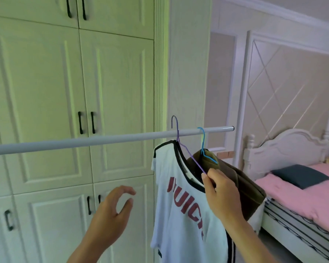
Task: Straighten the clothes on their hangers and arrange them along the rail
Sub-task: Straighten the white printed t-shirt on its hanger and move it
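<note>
Obs 1: Head view. Your right hand pinches the lower arm of the purple hanger. Thumb and fingertips are closed on the wire, right at the collar of the white jersey.

Obs 2: Noted. The jersey hangs on that hanger, with a black-trimmed neck and red lettering down the front. It sits left of and below your right hand. The hanger's hook stands up above the rail and its wire crosses the bar's front. Cannot tell whether the hook is caught on the bar.

Obs 1: Your left hand is loose, fingers gently curved, with nothing in it. It is below the rail, left of the jersey and apart from the cloth.

Obs 2: Crowding on the far side. A brown garment hangs on a blue hanger, hook looped over the rail near its right end. The brown cloth lies against the jersey's far shoulder, directly behind your right hand.

Obs 1: Surroundings: a pale wardrobe with dark handles stands behind the rail. On the right is a bed with a pink cover, a dark blue pillow and a white headboard.
</note>
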Available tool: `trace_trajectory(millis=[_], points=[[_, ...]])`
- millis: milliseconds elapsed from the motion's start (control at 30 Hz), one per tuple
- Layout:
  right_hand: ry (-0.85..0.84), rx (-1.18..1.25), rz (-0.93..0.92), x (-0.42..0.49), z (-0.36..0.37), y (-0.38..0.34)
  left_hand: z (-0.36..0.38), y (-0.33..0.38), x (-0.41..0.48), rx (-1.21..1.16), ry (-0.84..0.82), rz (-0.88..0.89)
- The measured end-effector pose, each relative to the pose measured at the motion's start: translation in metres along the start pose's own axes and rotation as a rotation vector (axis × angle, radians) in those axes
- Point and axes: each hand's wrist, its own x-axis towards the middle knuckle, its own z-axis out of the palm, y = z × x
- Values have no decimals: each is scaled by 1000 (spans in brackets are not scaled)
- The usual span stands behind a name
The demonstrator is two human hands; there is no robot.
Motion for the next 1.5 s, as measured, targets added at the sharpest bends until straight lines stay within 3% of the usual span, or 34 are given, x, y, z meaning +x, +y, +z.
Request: trace_trajectory(millis=[200, 400, 600, 700, 900, 1133, 1300, 1500], points=[[-128, 205, -109, 7, -19, 2, -19, 7, 4, 44, 60, 51], [-379, 431, -42, -4, -46, 1, -33, 18, 8, 158, 117, 172], [-576, 520, -70, -9, -51, -14, -47, 20, 19, 430, 25, 252], [-656, 585, -52, -14, -47, -17, -59, 13, 13, 393, -37, 218], [-1007, 508, -51, -7, -26, -48, -78, 0, -4, 543, 89, 254], [-1226, 814, 225, 15, 20, -137, -93, 10, -16, 649, 57, 382], [-1212, 704, 468, 21, 50, -176, -106, 8, -25, 644, 16, 273], [-1162, 658, 428, 21, 56, -194, -127, -7, -36, 680, 62, 209]])
